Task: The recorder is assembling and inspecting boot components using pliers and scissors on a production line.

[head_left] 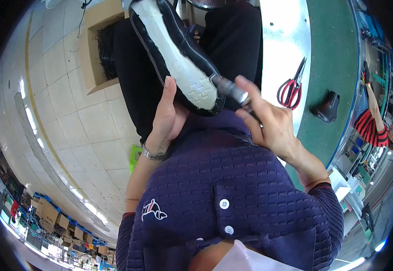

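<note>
A black shoe lies bottom up across my lap, its pale, whitish underside facing me and raised tread-like marks at the near end. My left hand grips the shoe's near end from the left, thumb up along its edge and the other fingers hidden beneath. In my right hand is a short hand tool with a shiny metal barrel, blurred, so its exact kind does not show. The tool's tip is at the shoe's right edge, near the rounded end; whether it touches cannot be made out.
To the right, red-handled scissors lie on a white work surface. Beyond, a black shoe part sits on a green bench top. An open cardboard box with black material stands at left. Another person is at far right.
</note>
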`<state>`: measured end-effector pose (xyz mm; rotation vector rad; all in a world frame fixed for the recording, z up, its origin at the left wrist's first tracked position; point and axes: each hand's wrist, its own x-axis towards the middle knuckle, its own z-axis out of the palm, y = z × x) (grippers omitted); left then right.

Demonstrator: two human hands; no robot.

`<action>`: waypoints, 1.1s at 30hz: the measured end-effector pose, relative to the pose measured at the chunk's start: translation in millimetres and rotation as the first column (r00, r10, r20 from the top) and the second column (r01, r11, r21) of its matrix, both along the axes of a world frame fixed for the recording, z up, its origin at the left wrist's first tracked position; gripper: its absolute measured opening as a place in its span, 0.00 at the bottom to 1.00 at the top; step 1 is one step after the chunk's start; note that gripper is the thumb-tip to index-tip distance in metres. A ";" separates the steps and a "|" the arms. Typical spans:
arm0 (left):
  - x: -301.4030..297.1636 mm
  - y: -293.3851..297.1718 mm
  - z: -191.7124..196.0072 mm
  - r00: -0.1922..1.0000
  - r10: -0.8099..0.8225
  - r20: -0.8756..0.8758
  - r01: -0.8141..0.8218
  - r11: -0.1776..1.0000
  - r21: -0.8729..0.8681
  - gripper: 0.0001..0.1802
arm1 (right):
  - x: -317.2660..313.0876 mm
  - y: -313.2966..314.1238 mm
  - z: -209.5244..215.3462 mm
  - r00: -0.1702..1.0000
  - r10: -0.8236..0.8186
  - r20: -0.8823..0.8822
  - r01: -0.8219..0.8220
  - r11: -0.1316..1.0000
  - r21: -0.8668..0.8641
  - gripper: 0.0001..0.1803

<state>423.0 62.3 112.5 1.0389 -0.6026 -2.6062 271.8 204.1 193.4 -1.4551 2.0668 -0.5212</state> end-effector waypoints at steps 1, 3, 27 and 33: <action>-0.7 2.4 1.0 0.999 0.005 -0.050 -0.001 0.996 0.091 0.36 | 0.3 -0.8 -2.8 0.994 -0.108 0.023 0.110 0.988 -0.113 0.37; -1.1 6.8 -3.2 0.995 0.035 -0.092 -0.028 0.997 0.079 0.36 | -1.2 2.6 -4.6 0.997 -0.065 -0.038 0.066 0.998 0.007 0.37; 11.4 -34.4 3.0 0.886 -0.319 0.336 0.443 0.795 -0.415 0.29 | -51.7 -139.5 -10.7 0.958 0.233 -0.169 -0.224 0.972 0.073 0.35; -6.7 -58.9 7.5 0.998 -0.060 -0.011 0.058 0.992 -0.113 0.44 | -58.9 -131.6 -4.9 0.988 0.084 -0.132 -0.118 0.952 -0.282 0.37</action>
